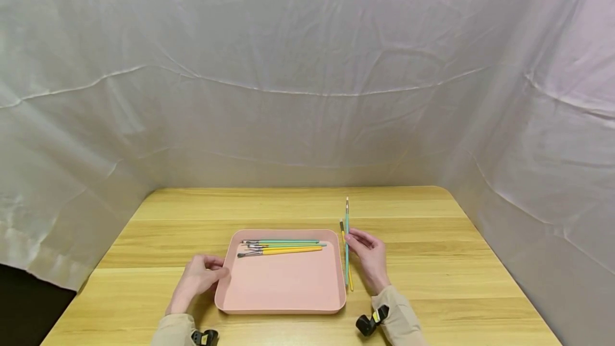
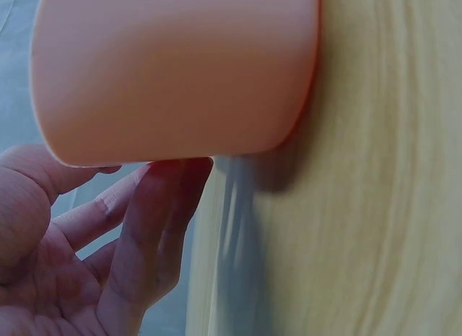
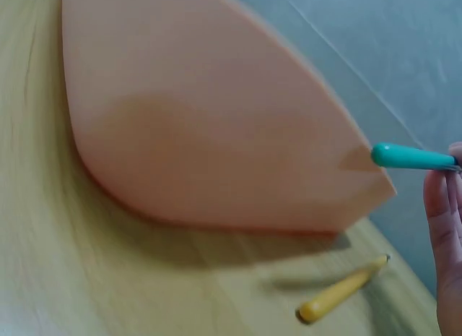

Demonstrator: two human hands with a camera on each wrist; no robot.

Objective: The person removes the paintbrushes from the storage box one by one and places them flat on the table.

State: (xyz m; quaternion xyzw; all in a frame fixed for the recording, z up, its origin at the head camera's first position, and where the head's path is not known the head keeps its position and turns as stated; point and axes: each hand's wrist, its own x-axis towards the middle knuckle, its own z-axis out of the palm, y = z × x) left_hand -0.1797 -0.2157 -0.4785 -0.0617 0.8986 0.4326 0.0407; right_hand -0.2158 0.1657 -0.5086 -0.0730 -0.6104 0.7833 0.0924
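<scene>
A pink tray (image 1: pixel 283 287) stands on the table. My left hand (image 1: pixel 199 279) pinches its left rim, thumb over the edge and fingers against the outer wall; the left wrist view shows this hand (image 2: pixel 108 235) at the tray (image 2: pixel 180 76). My right hand (image 1: pixel 370 255) pinches a turquoise paintbrush (image 1: pixel 347 250) by its handle, bristles pointing away from me, along the tray's right side. Beneath it a yellow paintbrush (image 1: pixel 351 277) lies on the table. In the right wrist view the turquoise handle's end (image 3: pixel 404 156) is raised above the yellow handle (image 3: pixel 343 287).
Inside the tray, near its far side, several turquoise and yellow paintbrushes (image 1: pixel 293 250) lie side by side with bristles to the left. The wooden table (image 1: pixel 432 282) is enclosed by a grey cloth (image 1: pixel 307 122) at the back and sides.
</scene>
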